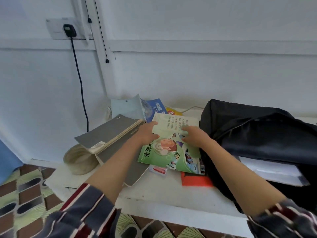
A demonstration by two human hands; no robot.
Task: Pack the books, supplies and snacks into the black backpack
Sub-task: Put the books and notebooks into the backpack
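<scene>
A green picture book (171, 152) lies on the white table (171, 200), left of the black backpack (257, 134), whose mouth gapes with white paper (274, 170) inside. My left hand (147, 133) grips the book's left edge, thumb on the cover. My right hand (193, 134) has its fingers curled onto the book's upper right part. A grey notebook (109, 133) lies to the left. Blue books (154, 109) and a yellow snack packet (173, 112) sit behind. An orange object (193, 181) and a small red packet (159, 170) peek from under the green book.
A beige hat (77, 160) sits at the table's left end. A black cable (80, 83) hangs from a wall socket down behind the table. A patterned quilt (25, 194) spreads at lower left. The wall stands close behind the table.
</scene>
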